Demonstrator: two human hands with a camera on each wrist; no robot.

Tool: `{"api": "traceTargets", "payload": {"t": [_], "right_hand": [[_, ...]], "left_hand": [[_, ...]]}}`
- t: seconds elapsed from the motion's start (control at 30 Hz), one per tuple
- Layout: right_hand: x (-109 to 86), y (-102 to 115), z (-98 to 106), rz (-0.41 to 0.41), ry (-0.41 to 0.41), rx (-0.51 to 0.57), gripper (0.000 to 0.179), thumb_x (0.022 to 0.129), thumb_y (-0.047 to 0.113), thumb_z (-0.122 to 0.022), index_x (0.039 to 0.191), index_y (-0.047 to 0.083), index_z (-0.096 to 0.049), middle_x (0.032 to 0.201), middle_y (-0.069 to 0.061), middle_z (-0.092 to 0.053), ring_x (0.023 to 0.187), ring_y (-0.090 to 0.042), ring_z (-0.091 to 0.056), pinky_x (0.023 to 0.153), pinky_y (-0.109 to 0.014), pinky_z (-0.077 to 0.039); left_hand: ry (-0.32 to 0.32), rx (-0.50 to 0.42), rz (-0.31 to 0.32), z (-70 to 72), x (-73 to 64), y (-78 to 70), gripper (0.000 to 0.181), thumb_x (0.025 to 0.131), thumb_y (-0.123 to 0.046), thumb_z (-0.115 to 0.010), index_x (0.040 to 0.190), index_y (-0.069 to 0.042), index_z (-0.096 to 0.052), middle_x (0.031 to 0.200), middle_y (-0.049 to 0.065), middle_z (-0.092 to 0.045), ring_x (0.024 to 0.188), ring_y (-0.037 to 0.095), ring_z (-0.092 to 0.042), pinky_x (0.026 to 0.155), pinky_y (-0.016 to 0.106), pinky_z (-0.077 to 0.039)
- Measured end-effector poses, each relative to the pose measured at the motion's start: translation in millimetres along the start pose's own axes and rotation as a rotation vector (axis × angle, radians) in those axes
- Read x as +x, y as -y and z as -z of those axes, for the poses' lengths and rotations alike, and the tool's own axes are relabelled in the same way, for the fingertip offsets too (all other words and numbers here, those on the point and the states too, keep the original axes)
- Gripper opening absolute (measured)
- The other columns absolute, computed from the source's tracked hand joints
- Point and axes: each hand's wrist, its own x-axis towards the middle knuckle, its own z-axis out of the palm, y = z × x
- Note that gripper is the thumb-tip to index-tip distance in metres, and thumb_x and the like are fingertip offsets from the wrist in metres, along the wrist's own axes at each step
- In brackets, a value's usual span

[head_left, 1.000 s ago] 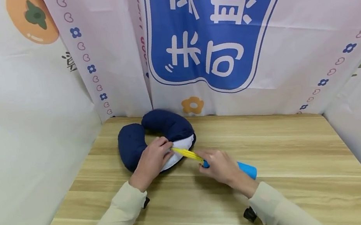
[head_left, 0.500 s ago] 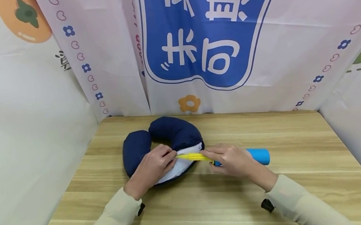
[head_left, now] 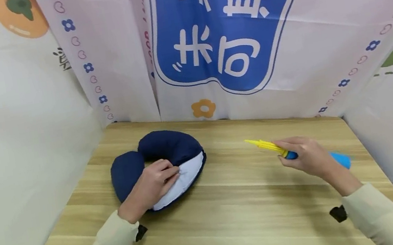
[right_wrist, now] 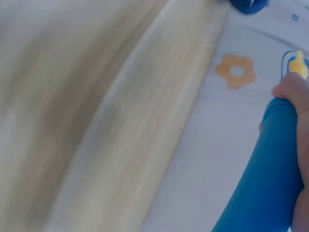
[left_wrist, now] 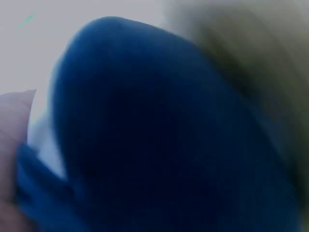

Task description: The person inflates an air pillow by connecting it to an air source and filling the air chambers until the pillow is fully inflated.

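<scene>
- Neck pillow (head_left: 169, 144): navy cloth, matt, soft-looking; white panel (head_left: 188, 179), smooth cloth.
- Tube (right_wrist: 268, 169), right of pillow: blue, plastic-looking, smooth; nozzle (head_left: 266, 145), yellow plastic-looking.
- Bench (head_left: 234, 215), beneath pillow: wood-grain, faint sheen.
- Backdrop (head_left: 117, 58), behind pillow: printed sheet, creased.

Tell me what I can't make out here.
Head view: the middle of the pump, covered by the right hand.
Head view: part of the neck pillow, covered by the left hand.
Left wrist view: most of the left hand, cut by the left edge.
Right wrist view: grain of the tabletop, blurred; the pump's lower end, cut by the bottom edge.
</scene>
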Motion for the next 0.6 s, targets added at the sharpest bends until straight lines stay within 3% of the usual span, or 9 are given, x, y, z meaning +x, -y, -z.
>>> {"api": "traceTargets", "payload": {"t": [0.1, 0.27, 0.43, 0.6], "right_hand": [[-7.6, -6.9, -1.8, -0.009, 0.089, -0.005, 0.059, 0.073, 0.005, -0.092, 0.129, -0.001, -0.074, 0.111, -0.022, -0.078, 0.087, -0.035, -0.079, 0.067, -0.04, -0.065], [-22.7, -14.0, -20.0, -0.099, 0.136, -0.031, 0.063, 0.071, 0.001, -0.095, 0.13, -0.002, -0.073, 0.111, -0.025, -0.077, 0.088, -0.038, -0.077, 0.069, -0.045, -0.065], [-32.0, -25.1, -32.8, -0.267, 0.323, 0.002, 0.055, 0.086, 0.01, -0.088, 0.137, 0.002, -0.069, 0.122, -0.025, -0.075, 0.103, -0.041, -0.076, 0.082, -0.052, -0.064], [-32.0, -36.4, -43.5, -0.316, 0.415, 0.046, 0.055, 0.09, 0.013, -0.085, 0.14, 0.0, -0.066, 0.126, -0.026, -0.073, 0.108, -0.041, -0.074, 0.088, -0.053, -0.063]], "left_hand": [[-0.017, -0.069, 0.026, -10.5, 13.5, -9.0, 0.012, 0.088, -0.001, -0.083, 0.1, -0.004, -0.083, 0.088, 0.004, -0.07, 0.077, 0.011, -0.061, 0.063, 0.021, -0.053], [-0.036, -0.106, 0.019, -20.5, 17.0, -19.8, 0.013, 0.086, 0.0, -0.084, 0.099, -0.004, -0.083, 0.088, 0.004, -0.071, 0.075, 0.01, -0.059, 0.061, 0.018, -0.051], [-0.01, -0.13, 0.025, -27.6, 15.9, -23.8, 0.013, 0.087, 0.0, -0.083, 0.099, -0.005, -0.083, 0.09, 0.003, -0.072, 0.078, 0.009, -0.06, 0.064, 0.017, -0.051], [0.014, -0.135, 0.008, -33.2, 19.4, -26.3, 0.012, 0.09, -0.002, -0.082, 0.102, -0.005, -0.083, 0.093, 0.002, -0.073, 0.081, 0.009, -0.062, 0.068, 0.019, -0.054]]}}
